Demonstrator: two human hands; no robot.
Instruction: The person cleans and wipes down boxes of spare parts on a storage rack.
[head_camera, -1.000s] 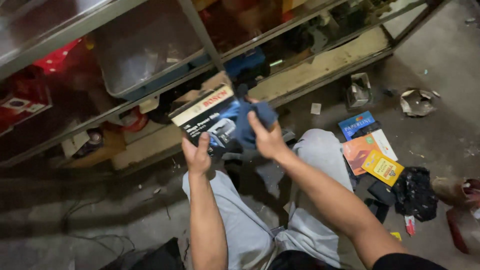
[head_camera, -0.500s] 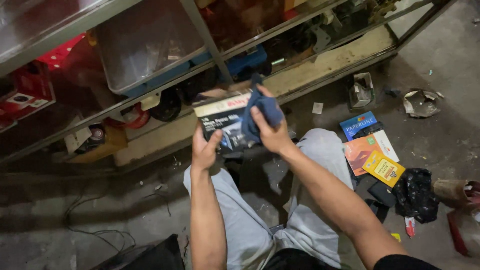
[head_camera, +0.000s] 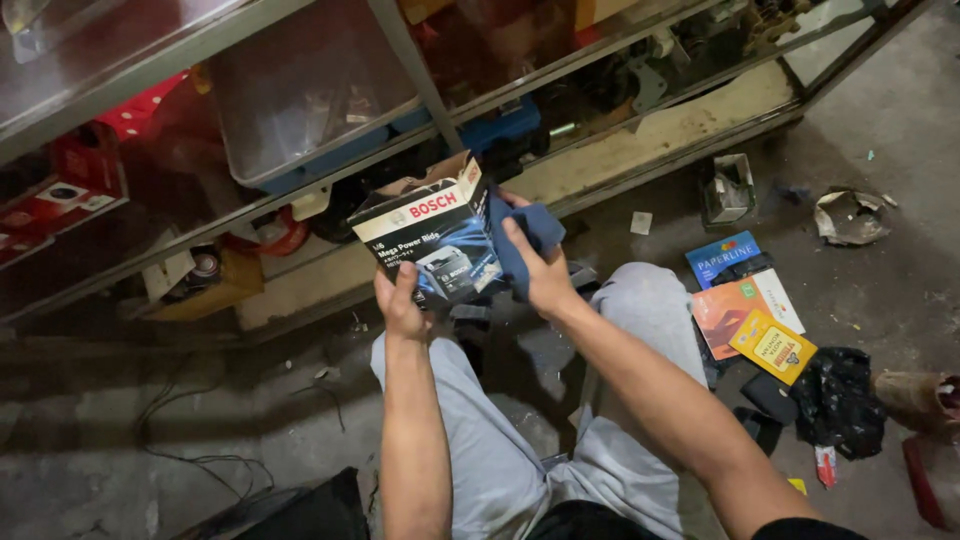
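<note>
Cardboard box (head_camera: 440, 240), seeming light and stiff but crushable, is resting in the left hand (head_camera: 400, 305) gripping its lower corner, while the right hand (head_camera: 540, 275) is pressing a soft blue cloth (head_camera: 525, 235) on its side.

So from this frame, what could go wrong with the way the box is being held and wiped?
The left hand grips only the bottom corner of the dark cardboard box, so pressure from the blue cloth under the right hand might twist it loose. Its top flap looks open, so contents could spill. Papers lie on the dirty floor close to the knee.
</note>
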